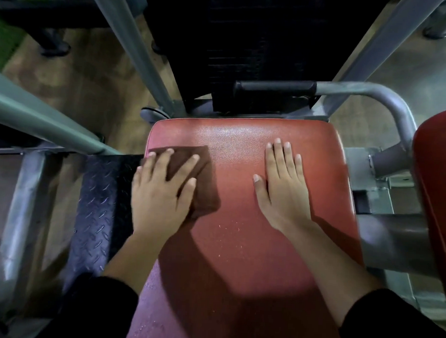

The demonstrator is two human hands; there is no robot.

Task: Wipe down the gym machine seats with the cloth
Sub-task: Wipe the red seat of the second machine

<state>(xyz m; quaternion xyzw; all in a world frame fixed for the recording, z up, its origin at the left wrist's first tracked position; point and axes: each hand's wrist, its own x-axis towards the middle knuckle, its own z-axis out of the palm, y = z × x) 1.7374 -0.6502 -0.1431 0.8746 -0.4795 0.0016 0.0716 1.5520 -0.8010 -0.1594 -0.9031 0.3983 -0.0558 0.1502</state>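
Note:
A red padded seat (pixel 240 149) of a gym machine fills the middle of the view. A folded brown cloth (pixel 204 183) lies on its left side near the edge. My left hand (pixel 162 191) presses flat on the cloth with fingers spread, slightly blurred. My right hand (pixel 284 181) rests flat on the bare seat to the right, fingers extended, holding nothing. Small pale specks dot the seat between my forearms.
A grey handle bar with a black grip (pixel 276 88) crosses just beyond the seat's far edge. Grey frame tubes (pixel 135 50) rise at the back. A black checker-plate step (pixel 100 209) lies left of the seat. Another red pad (pixel 438 178) stands at the right edge.

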